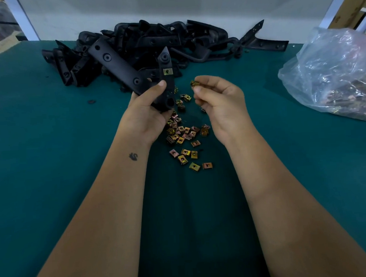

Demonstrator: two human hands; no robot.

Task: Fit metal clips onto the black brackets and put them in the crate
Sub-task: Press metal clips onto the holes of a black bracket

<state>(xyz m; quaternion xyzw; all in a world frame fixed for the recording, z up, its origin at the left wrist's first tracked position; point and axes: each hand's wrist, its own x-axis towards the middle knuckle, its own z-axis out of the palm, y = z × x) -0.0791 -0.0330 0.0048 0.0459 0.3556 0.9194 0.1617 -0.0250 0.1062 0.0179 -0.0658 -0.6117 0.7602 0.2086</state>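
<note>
My left hand [148, 110] grips a black L-shaped bracket [117, 65] above the green table; one metal clip [167, 71] sits fitted on its upright arm. To the right, my right hand [218, 99] pinches a single brass-coloured clip [193, 83] between thumb and forefinger, a short gap from the bracket. Several loose clips [185, 136] lie scattered on the table below and between my hands. No crate is in view.
A heap of black brackets [157, 41] lies at the back of the green table [49, 146], against a white wall. A clear plastic bag of clips [336, 75] sits at the right edge. Cardboard boxes stand beyond both back corners.
</note>
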